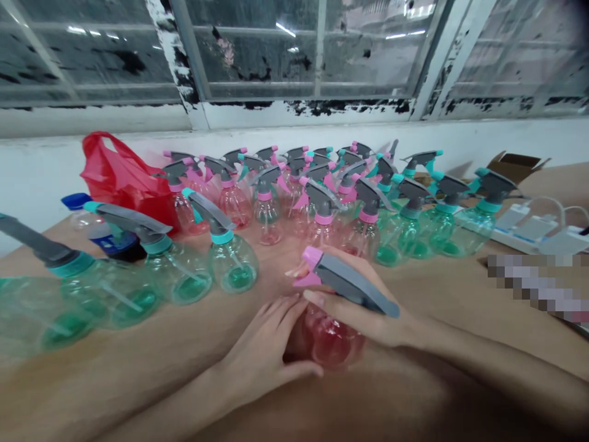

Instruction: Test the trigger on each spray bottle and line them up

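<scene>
A pink spray bottle (332, 339) with a grey and pink trigger head (350, 284) stands on the wooden table (138, 362) right in front of me. My left hand (267, 348) cups the bottle's round body from the left, fingers curled against it. My right hand (368, 313) wraps over the bottle's neck, just under the trigger head.
Several pink spray bottles (269, 212) and green ones (230, 258) crowd the table behind and to the left. A red plastic bag (122, 178) lies against the white wall. A white power strip (529, 233) and a cardboard box (515, 164) sit at the right.
</scene>
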`<state>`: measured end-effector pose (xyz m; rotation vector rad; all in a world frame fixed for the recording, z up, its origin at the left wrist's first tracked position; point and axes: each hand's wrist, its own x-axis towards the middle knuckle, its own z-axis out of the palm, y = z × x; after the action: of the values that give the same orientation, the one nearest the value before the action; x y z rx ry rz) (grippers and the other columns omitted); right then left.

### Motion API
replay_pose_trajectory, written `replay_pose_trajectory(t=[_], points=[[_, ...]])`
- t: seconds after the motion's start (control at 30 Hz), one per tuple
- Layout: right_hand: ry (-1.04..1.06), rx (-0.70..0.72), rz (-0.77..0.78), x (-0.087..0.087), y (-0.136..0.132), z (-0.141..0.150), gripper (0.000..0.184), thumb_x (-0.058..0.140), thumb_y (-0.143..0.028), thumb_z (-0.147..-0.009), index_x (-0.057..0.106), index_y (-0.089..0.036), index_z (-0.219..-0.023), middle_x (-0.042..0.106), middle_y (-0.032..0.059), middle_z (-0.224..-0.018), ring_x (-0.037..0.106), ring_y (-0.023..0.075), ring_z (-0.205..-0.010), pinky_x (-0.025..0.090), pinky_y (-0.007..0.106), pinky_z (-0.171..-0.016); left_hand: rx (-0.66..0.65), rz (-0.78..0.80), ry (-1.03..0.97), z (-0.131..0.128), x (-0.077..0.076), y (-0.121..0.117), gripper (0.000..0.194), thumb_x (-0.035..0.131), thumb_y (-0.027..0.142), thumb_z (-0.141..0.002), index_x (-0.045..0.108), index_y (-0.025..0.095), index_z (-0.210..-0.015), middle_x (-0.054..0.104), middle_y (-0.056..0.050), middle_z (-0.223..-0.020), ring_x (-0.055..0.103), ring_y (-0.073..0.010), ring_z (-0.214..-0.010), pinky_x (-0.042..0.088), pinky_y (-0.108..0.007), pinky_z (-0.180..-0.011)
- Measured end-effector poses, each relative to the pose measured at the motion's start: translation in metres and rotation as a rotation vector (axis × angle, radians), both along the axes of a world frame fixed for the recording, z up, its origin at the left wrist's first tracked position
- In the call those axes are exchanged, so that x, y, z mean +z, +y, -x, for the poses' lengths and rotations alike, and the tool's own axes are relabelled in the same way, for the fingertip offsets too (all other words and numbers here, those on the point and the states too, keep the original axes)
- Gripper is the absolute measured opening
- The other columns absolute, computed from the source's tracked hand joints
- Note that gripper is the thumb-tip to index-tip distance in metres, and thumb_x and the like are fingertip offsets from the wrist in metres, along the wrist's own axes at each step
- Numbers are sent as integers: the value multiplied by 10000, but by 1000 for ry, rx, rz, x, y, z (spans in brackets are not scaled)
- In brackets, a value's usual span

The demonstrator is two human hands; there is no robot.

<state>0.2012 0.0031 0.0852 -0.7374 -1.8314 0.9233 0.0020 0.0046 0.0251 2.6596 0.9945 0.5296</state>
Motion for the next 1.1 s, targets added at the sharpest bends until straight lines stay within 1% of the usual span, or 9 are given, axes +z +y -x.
replay_pose_trajectory(t=[0.1,0.2,0.37,0.47,0.53,0.7,0.8,0.93,1.1], points=[[2,-32,43,-2,7,-3,86,613,-275,-854,539,-233,-866,549,-14,-789,533,132,-680,497,289,-681,-19,16,40,6,-9,3,673,622,548,-861,382,256,-1418,502,-116,-1416,480,-357,-1278,413,-534,-1033],[-25,-94,3,-1,11,-5,116,630,-309,-848,535,-244,-862,557,-17,-789,524,130,-667,483,280,-654,-22,12,82,8,-15,4,687,603,532,-883,365,196,-1433,435,-163,-1466,407,-369,-1336,363,-576,-1055],[-50,-144,-106,4,11,-6,151,643,-291,-837,507,-237,-803,526,-43,-721,503,110,-614,437,251,-567,-8,-30,101,9,-22,4,661,566,517,-910,379,155,-1432,424,-177,-1473,402,-354,-1345,373,-560,-1056],[-86,-159,-106,10,10,-8,243,611,-268,-849,443,-220,-680,437,-55,-636,432,92,-550,379,244,-511,-5,-59,89,10,-25,5,648,559,498,-917,379,155,-1436,433,-166,-1471,411,-347,-1341,381,-547,-1058],[-111,-156,-95,12,9,-8,237,590,-258,-851,443,-216,-669,420,-53,-624,414,93,-541,356,249,-498,-1,-68,96,11,-25,5,636,560,487,-917,390,155,-1431,430,-164,-1474,411,-346,-1341,389,-541,-1054],[-39,-144,-74,8,8,-11,117,634,-264,-834,539,-222,-780,578,-22,-752,555,116,-635,467,263,-594,21,-110,142,11,-26,5,634,559,472,-912,398,137,-1426,391,-192,-1491,398,-358,-1347,400,-540,-1042],[-1,-158,-41,4,7,-12,110,642,-262,-839,591,-234,-932,652,4,-892,644,150,-762,533,286,-703,97,-155,132,11,-29,5,639,563,458,-905,377,175,-1446,401,-174,-1489,385,-371,-1352,391,-556,-1040],[-28,-141,-84,2,6,-12,152,643,-256,-845,615,-246,-994,677,12,-937,673,176,-851,560,299,-761,133,-189,120,11,-30,6,664,574,455,-894,351,192,-1462,369,-172,-1509,364,-376,-1364,386,-558,-1040],[-80,-156,-68,1,6,-12,204,644,-264,-844,610,-254,-1045,680,32,-996,666,213,-939,571,316,-728,127,-168,151,10,-26,5,582,566,452,-902,440,180,-1401,385,-167,-1501,353,-370,-1371,373,-556,-1052]])
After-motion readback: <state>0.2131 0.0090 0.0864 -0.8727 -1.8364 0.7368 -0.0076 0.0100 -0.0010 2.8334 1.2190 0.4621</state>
